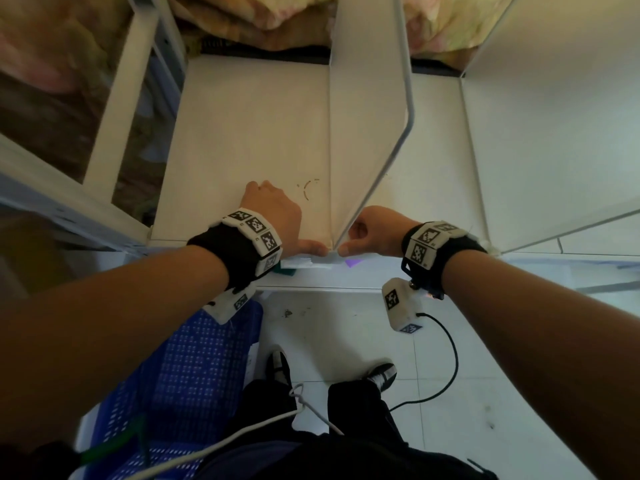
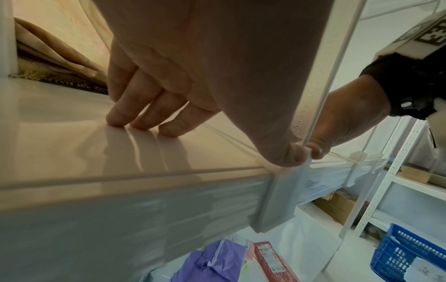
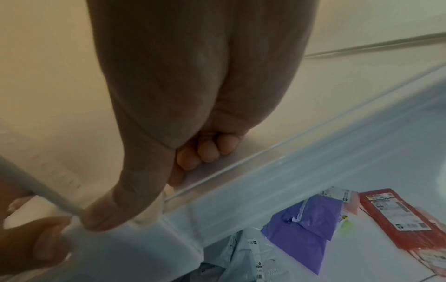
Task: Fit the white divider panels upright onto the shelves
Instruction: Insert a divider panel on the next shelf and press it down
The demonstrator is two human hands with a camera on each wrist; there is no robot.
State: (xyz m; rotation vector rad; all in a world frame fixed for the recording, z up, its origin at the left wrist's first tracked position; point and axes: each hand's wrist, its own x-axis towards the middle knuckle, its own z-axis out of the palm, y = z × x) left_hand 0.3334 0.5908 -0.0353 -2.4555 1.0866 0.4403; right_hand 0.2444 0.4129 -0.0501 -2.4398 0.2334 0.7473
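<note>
A white divider panel (image 1: 363, 133) stands upright on the white shelf (image 1: 242, 133), running from back to front. Its thin front edge (image 2: 323, 76) comes down to a white clip (image 2: 277, 200) hooked over the shelf's front lip. My left hand (image 1: 287, 220) lies on the shelf left of the panel, fingers (image 2: 144, 118) straight and pressing down, thumb against the panel's front foot. My right hand (image 1: 360, 237) sits on the other side with its fingers (image 3: 205, 152) curled under. Its thumb (image 3: 108, 209) presses the same foot beside the panel's front edge (image 3: 48, 190).
A second white divider (image 1: 554, 133) stands to the right on the same shelf. Folded bedding (image 1: 259, 15) lies behind it. Below are a blue crate (image 1: 194, 375), a purple bag (image 3: 301, 229), a red packet (image 3: 398, 219) and a black cable (image 1: 446, 358) on the tiled floor.
</note>
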